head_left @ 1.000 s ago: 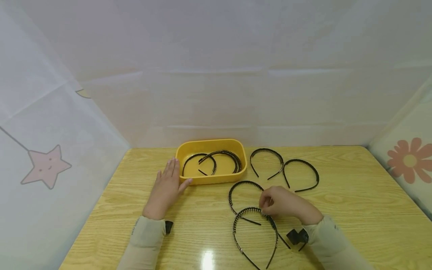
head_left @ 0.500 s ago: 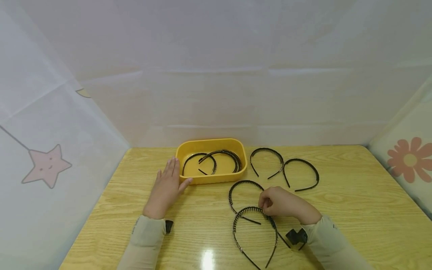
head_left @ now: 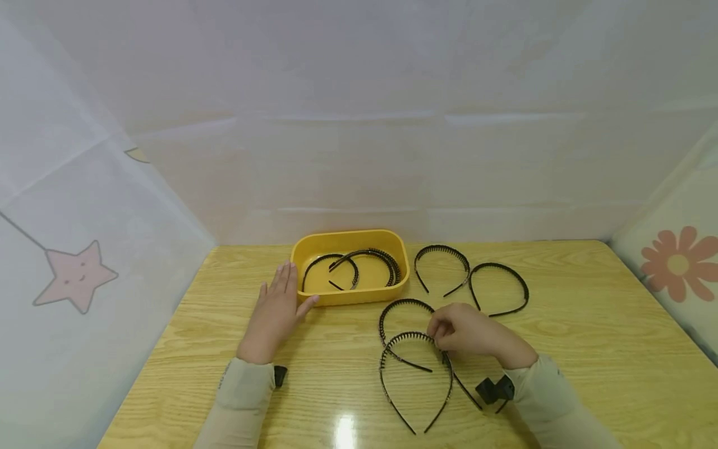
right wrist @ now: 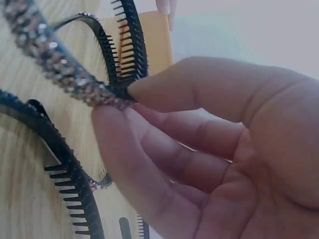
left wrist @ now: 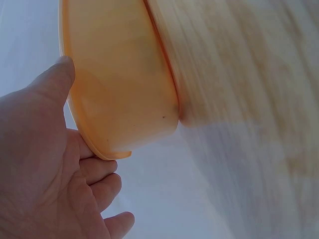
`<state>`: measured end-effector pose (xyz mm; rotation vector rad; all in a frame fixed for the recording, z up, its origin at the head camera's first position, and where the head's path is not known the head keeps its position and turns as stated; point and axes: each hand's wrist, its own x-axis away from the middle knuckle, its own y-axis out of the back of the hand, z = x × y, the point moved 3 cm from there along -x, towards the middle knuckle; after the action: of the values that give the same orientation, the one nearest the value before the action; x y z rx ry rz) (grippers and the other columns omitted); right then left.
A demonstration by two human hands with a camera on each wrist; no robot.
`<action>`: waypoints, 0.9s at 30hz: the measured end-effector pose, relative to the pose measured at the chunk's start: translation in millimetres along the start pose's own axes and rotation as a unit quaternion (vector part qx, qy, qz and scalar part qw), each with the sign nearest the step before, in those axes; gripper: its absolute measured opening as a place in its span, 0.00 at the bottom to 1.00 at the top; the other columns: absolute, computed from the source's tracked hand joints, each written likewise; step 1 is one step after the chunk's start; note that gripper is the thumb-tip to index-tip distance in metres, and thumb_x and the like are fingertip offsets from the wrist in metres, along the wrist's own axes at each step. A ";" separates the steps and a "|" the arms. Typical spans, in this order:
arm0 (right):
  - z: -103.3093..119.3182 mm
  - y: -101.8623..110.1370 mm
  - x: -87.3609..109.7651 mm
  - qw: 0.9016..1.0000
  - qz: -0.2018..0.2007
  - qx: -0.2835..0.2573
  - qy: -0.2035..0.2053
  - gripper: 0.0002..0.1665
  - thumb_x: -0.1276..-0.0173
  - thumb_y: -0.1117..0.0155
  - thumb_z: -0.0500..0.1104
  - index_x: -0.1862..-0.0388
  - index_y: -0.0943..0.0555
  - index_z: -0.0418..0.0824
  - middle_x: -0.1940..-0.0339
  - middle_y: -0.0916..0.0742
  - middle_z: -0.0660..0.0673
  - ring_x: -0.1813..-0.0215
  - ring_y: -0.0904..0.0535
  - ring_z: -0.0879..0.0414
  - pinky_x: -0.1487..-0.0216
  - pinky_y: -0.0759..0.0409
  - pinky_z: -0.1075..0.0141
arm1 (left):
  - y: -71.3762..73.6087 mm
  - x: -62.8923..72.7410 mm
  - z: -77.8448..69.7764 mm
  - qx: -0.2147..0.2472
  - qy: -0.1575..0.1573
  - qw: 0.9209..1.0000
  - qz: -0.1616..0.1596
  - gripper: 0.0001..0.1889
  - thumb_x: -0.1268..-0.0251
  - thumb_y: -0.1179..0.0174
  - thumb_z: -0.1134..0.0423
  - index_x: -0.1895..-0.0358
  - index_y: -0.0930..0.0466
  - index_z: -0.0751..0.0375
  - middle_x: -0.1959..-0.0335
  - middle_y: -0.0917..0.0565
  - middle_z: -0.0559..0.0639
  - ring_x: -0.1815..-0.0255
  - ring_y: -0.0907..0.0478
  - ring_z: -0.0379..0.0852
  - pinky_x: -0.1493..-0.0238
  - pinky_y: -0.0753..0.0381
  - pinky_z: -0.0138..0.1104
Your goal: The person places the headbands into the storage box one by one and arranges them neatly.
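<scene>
The counter [head_left: 589, 312] carries the yellow tray [head_left: 353, 298], which sits at about 11 o'clock from the held headband [right wrist: 62, 72]. The left hand [head_left: 272, 321] steadies the tray at its 8 o'clock corner, fingers straight along the wall and thumb spread onto the near side; this light brace seems right. The right hand [head_left: 465, 330] has its thumb and fingertip closed together on the held headband, at about 1 o'clock on the arch. That off-centre pinch probably lets the band swivel, so the grip should be firm; lifting straight up first should help the teeth clear the loose headband [head_left: 406, 301] it overlaps in the head view. The held headband's long axis runs roughly from 12 to 6 o'clock, arch towards 12, both slim ends towards 6.
</scene>
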<state>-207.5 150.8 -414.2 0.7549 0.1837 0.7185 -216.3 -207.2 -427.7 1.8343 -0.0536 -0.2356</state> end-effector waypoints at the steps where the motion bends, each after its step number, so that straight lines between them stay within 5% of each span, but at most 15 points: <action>1: 0.0 1.0 -0.2 1.000 -0.004 -0.004 -0.001 0.07 0.37 0.36 0.29 0.62 0.14 0.37 0.71 0.15 0.54 0.70 0.20 0.64 0.69 0.19 0.68 | 0.5 0.2 -0.5 0.000 -0.001 1.000 -0.002 0.45 0.21 0.51 0.40 0.21 0.54 0.75 0.19 0.53 0.69 0.18 0.56 0.66 0.24 0.56 0.65; 18: -1.1 10.2 -5.4 0.990 -0.073 -0.113 -0.042 0.10 0.31 0.35 0.33 0.53 0.17 0.29 0.67 0.14 0.44 0.68 0.15 0.47 0.66 0.13 0.55 | -0.2 0.1 0.7 -0.004 -0.008 1.000 -0.009 0.45 0.21 0.52 0.40 0.21 0.52 0.76 0.20 0.51 0.71 0.19 0.55 0.66 0.26 0.52 0.66; 27: -3.6 14.2 -9.7 0.973 -0.129 -0.175 -0.082 0.14 0.30 0.36 0.34 0.49 0.18 0.26 0.62 0.13 0.39 0.63 0.13 0.38 0.60 0.12 0.51 | 1.0 0.4 -0.5 -0.006 -0.007 1.000 -0.006 0.45 0.21 0.52 0.40 0.21 0.53 0.76 0.19 0.52 0.70 0.19 0.55 0.66 0.26 0.51 0.66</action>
<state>-223.7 153.7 -408.1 0.4385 0.0016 0.4214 -215.8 -207.1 -426.6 1.8212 -0.0518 -0.2566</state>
